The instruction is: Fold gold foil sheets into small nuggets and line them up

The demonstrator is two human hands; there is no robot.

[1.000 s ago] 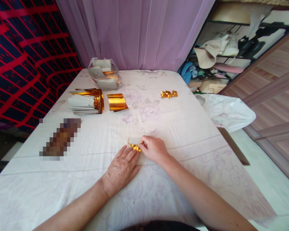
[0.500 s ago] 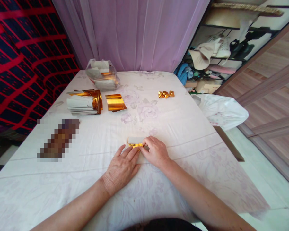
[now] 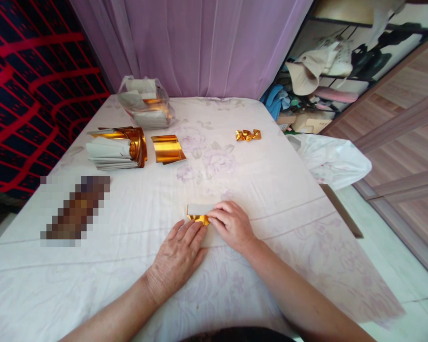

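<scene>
A partly folded piece of gold foil paper [image 3: 199, 209], with its pale grey back showing, lies flat on the tablecloth in front of me. My left hand [image 3: 183, 247] rests on the cloth with its fingers stretched out, and the fingertips press the paper's near gold edge. At the paper's right end, my right hand [image 3: 233, 225] pinches it between thumb and fingers. Part of the right end is hidden behind those fingers. Farther back lie several loose gold sheets [image 3: 168, 149] and, to the right, a folded gold foil piece [image 3: 248, 135].
A thick stack of gold paper [image 3: 117, 149] sits back left, with a clear plastic bag of more paper [image 3: 148, 104] behind it. A blurred-out item [image 3: 78, 209] lies on the left. Beyond the table's right edge are a white plastic bag [image 3: 331, 159] and a crowded shelf [image 3: 324, 71].
The right fingers have shifted slightly at the paper's right end, and more gold shows along the near edge. The left hand stays on the paper. The view has tilted a little.
</scene>
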